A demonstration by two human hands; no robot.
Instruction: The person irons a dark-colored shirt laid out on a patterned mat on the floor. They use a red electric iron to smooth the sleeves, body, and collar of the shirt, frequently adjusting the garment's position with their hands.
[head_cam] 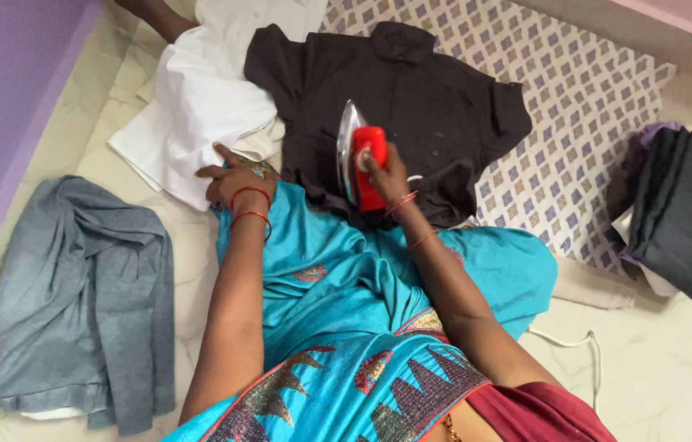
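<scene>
A dark brown shirt (419,90) lies spread flat on a patterned cloth (575,98) on the floor. My right hand (385,168) grips the red handle of a clothes iron (358,155), which is tipped up on its side with the metal soleplate facing left, over the shirt's lower edge. My left hand (235,180) rests fingers down on the edge of a white garment (198,98) beside the shirt, holding nothing. Red bangles circle both wrists. My turquoise garment (338,286) covers my lap below.
A crumpled grey garment (76,303) lies on the tiled floor at left, near a purple wall (2,98). A stack of dark folded clothes (681,213) sits at right. A white cord (583,344) trails on the floor at lower right.
</scene>
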